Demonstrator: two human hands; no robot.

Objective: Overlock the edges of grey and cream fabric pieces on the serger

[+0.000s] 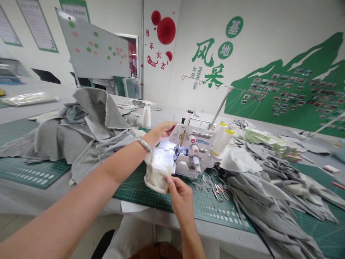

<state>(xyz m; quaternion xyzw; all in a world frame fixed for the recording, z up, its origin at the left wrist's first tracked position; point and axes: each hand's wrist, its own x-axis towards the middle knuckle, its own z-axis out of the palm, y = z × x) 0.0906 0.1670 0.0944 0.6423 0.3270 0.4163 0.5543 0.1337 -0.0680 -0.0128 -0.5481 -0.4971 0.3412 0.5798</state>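
A white overlock sewing machine (188, 149) stands on a green cutting mat (134, 187), its lamp lit. A cream fabric piece (159, 172) lies at its needle area, brightly lit at the top. My right hand (181, 194) pinches the fabric's lower right corner between thumb and fingers. My left hand (165, 130), with a bangle on the wrist, reaches to the machine's upper left side; its fingertips are partly hidden behind the machine, and what they touch cannot be made out.
Grey fabric (99, 111) is heaped on the left, with more grey cloth (264, 194) on the right. Scissors (221, 193) and thread scraps (204, 184) lie right of the machine. Thread cones (222, 142) stand behind it; a white cone (146, 117) stands further left.
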